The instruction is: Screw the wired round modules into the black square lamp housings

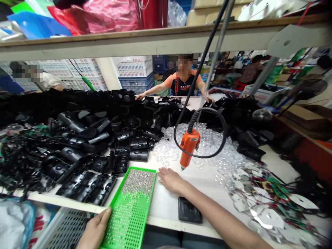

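Observation:
A shallow green perforated tray (124,214) extends from the white tabletop out over its front edge. Small silver screws (140,178) are heaped at its far end, and more sit in its holes nearer me. My left hand (94,228) is closed on the tray's left rim, thumb on top. My right hand (169,180) lies flat by the tray's far right corner, fingers stretched out and holding nothing; whether they touch the rim I cannot tell. An orange electric screwdriver (189,147) hangs tip down just right of that hand. Beneath my right forearm is a black rectangular part (189,209).
Black plastic shells (88,186) cover the left and back. Clear rings (220,159) are piled in the middle, wired circuit boards (277,193) at right. A white basket (62,228) stands below the table edge. A co-worker (184,81) reaches over the far side under a shelf (155,45).

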### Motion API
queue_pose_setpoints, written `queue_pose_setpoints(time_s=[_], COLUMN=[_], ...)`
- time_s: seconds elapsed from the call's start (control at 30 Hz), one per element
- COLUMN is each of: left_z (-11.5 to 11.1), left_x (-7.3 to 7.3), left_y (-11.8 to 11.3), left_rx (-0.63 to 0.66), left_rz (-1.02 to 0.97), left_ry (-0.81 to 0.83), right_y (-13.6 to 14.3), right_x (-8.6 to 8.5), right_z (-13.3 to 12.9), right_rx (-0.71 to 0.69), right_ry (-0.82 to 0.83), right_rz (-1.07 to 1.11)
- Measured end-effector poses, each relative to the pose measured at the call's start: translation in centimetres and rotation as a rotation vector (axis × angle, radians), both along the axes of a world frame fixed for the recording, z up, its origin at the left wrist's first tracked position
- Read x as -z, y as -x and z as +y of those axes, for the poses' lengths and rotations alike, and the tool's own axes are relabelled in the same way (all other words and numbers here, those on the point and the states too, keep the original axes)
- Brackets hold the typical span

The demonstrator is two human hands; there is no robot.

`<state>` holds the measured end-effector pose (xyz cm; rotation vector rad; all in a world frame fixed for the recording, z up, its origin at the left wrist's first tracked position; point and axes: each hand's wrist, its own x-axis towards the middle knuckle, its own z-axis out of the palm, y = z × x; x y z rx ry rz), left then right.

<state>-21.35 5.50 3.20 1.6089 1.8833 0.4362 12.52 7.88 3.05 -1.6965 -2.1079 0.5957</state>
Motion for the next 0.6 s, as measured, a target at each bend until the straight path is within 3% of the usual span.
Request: queue_pose_setpoints(time_s=[0.13,0.27,0.4,0.5,0.6], left_z=[-1.4,-2.4,-3.0,-4.1,-5.3], left_x=[1.4,1.9,1.9,2.0,1.9], left_y=[-3.0,-5.4,-7.1,-8.6,-10.1], left_rx=[-0.093,-0.098,-0.065,-0.043,0.006], left_rz=[-0.172,-0.229,-0.318,-0.433,-0.509], left_ry=[0.061,0.029,0.087,0.199,0.273], right_y=[-1.7,-0.3,2.3,1.3,-2.6], right_x=[-1.0,-2.0,-1.3,-1.3,-2.1], right_z=[0.4,-4.3,-8.7,-8.6,-6.5], right_rx=[0.086,0.115,0.127,0.159,0.148], right_ry=[0.004,0.024,0.072,0.117,0.207], right_rz=[-0.043,0.002,0.212,0.281,0.264])
